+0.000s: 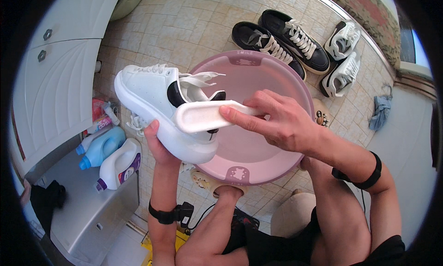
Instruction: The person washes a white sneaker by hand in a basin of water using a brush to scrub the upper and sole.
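Note:
A white lace-up sneaker (148, 92) with black patches near its collar is held over the left side of a pink plastic basin (304, 96). My left hand (161, 146) grips it by the thick white sole, most of the fingers hidden behind the shoe. In my right hand (280, 122) is a white-handled scrub brush (199, 117), its back turned up and my index finger or thumb laid along it. The brush lies against the heel side of the sneaker; its bristles are out of sight. Loose white laces hang over the basin.
Black sneakers (297, 41) and white sneakers (342, 72) stand beyond the basin on the tiled floor. To the left, blue (104, 146) and white (121, 163) detergent bottles stand by a white cabinet (65, 79). A blue cloth (380, 112) hangs at right.

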`<state>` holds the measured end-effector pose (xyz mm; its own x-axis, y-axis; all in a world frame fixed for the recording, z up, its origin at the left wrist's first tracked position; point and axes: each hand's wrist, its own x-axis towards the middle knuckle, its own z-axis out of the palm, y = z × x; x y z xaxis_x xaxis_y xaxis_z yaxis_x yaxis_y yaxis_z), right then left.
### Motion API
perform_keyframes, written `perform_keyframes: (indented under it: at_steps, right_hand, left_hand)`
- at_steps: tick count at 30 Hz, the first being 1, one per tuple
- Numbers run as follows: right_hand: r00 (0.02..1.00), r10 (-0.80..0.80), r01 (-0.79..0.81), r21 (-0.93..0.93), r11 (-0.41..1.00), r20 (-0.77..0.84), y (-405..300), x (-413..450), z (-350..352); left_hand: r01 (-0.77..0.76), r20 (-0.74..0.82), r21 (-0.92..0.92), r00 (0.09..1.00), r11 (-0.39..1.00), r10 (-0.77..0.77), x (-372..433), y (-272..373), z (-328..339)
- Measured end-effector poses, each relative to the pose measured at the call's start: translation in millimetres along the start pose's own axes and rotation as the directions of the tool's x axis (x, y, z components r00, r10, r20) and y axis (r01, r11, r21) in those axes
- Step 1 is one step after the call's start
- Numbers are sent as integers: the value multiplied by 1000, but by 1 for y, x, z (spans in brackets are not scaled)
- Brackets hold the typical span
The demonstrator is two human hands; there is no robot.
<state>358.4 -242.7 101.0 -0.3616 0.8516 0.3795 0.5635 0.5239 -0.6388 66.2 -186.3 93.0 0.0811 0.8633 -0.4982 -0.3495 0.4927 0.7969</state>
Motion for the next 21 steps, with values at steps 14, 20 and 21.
perform_keyframes:
  at_steps: [14, 20, 21]
  right_hand:
    - [999, 25, -26, 19, 999, 49, 9, 2, -2]
    - [998, 58, -59, 25, 998, 37, 27, -20, 8]
    - [997, 74, -74, 33, 997, 26, 24, -16, 7]
  left_hand:
    - [13, 53, -31, 999, 999, -11, -1, -8, 13]
    - [-18, 96, -63, 995, 998, 24, 2, -3, 18]
    - [-18, 96, -64, 995, 998, 24, 1, -8, 16]
